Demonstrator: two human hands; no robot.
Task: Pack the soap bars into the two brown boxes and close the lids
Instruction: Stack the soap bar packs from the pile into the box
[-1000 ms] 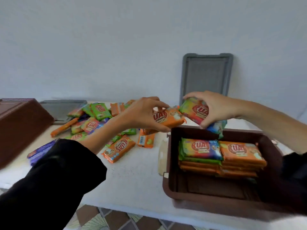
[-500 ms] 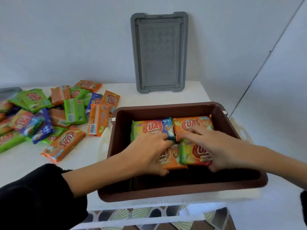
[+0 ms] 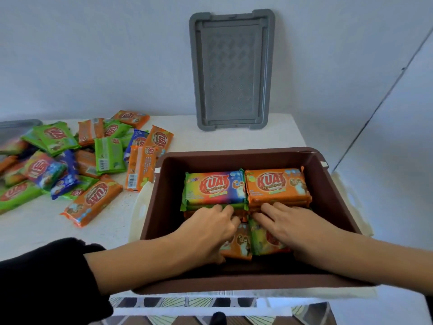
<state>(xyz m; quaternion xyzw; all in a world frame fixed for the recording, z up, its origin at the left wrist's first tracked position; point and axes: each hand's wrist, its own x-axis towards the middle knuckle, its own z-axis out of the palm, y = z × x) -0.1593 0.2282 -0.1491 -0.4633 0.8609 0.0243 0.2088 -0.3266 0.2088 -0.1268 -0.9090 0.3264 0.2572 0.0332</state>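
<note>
The brown box [image 3: 234, 159] sits open on the white table [image 3: 222, 137] right in front of you, with both of your hands inside it. Along its far side two stacks of soap bars stand side by side and touching: a rainbow-wrapped bar [image 3: 215, 186] tops the left stack and an orange-wrapped bar [image 3: 276, 184] tops the right one. In the nearer row lie a near orange bar [image 3: 239, 245] and, touching it on the right, a near green bar [image 3: 264, 240]. Your left hand [image 3: 210, 228] grips the near orange bar, fingers bent over its far edge and thumb at its near edge. Your right hand [image 3: 293, 226] lies flat on the near green bar with its fingers stretched out, the tips against the base of the right stack. The hands are just beside each other, not touching. A cream-coloured piece [image 3: 140, 207] shows from under the box on both sides. To the left on the table lies a loose pile of soap bars [image 3: 110, 156] in orange, green and blue wrappers. Behind the box a gray lid [image 3: 232, 69] leans upright against the wall. A black sleeve [image 3: 46, 277] covers your left upper forearm.
</note>
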